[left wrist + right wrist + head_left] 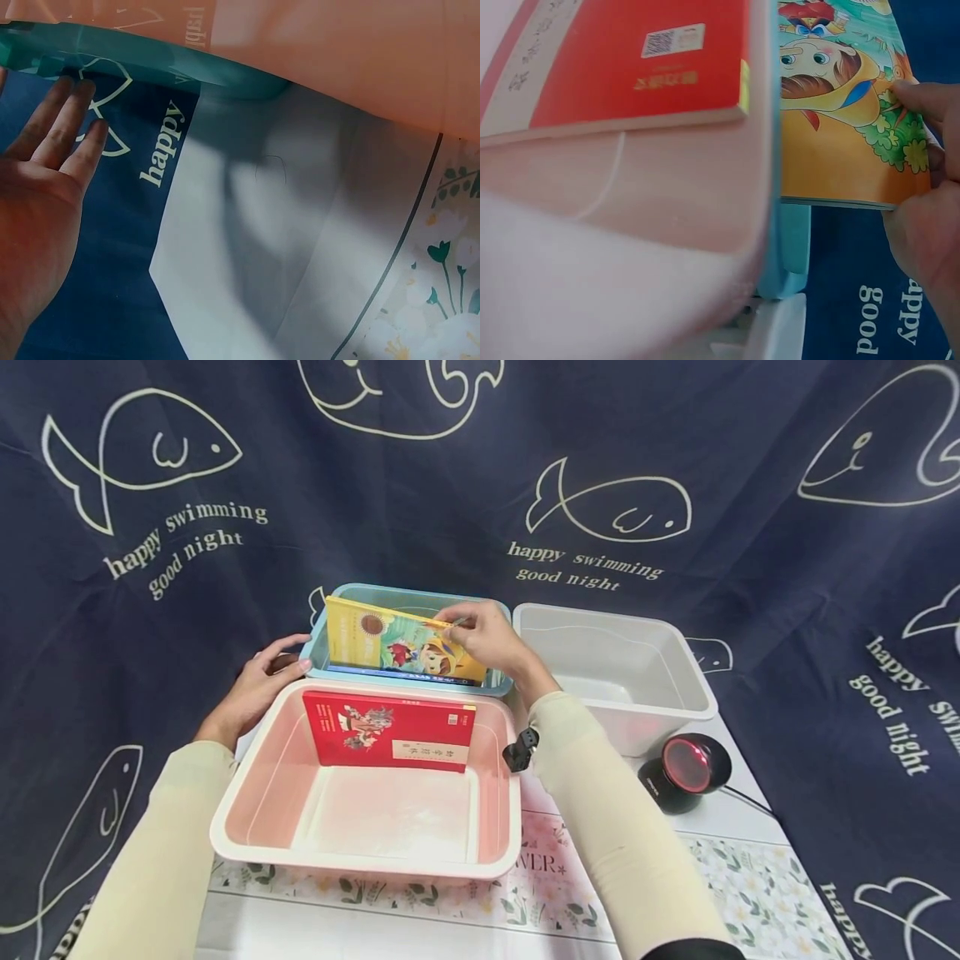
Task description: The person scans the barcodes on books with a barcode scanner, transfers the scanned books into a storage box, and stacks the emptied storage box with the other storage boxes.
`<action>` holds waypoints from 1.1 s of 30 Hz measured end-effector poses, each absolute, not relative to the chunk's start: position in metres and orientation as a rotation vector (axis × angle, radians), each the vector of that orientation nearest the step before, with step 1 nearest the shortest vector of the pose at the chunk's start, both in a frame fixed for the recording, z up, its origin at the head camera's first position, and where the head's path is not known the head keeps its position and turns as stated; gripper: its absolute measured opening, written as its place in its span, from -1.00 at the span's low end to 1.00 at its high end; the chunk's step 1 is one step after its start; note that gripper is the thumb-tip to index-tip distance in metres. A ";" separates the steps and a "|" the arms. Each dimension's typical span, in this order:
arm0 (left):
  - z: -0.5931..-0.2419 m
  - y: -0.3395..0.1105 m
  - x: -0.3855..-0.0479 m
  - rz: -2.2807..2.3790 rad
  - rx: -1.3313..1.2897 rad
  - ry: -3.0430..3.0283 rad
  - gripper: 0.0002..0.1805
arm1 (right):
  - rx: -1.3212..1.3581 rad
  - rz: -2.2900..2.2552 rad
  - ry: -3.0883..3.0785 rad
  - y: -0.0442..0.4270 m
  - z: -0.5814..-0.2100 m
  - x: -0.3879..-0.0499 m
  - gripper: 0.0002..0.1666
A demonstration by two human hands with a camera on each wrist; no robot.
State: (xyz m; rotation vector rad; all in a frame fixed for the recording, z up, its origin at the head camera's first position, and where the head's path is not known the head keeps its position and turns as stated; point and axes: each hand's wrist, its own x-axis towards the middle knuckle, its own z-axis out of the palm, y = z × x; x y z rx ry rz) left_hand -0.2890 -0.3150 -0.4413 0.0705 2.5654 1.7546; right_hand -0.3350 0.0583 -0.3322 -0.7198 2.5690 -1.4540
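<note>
A yellow picture book (347, 639) stands on its long edge, leaning inside the light blue bin (397, 594). My right hand (491, 639) pinches the book's upper edge near its right end. In the right wrist view, the thumb lies over the illustrated cover (832, 157) of that book. Against the left side of the blue bin rests my left hand (258, 685), its fingers (52, 135) extended in the left wrist view. Nearer to me, a red book (390, 731) leans on the far wall of the pink bin (258, 785).
A grey-white bin (622, 693) stands right of the blue one. In front of it is a black scanner-like device (686, 768) with a red-lit window and a cable. A dark blue fish-print cloth (420, 493) hangs behind, and a floral cover (735, 868) lies on the table.
</note>
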 end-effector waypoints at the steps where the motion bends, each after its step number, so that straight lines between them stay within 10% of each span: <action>1: -0.441 -0.315 -0.289 1.755 0.067 2.560 -0.31 | -0.725 -1.443 2.563 0.057 -0.334 -0.335 -0.75; 33: -0.439 -0.313 -0.289 1.704 0.057 2.586 -0.29 | -0.654 -1.135 2.576 0.054 -0.336 -0.326 -0.63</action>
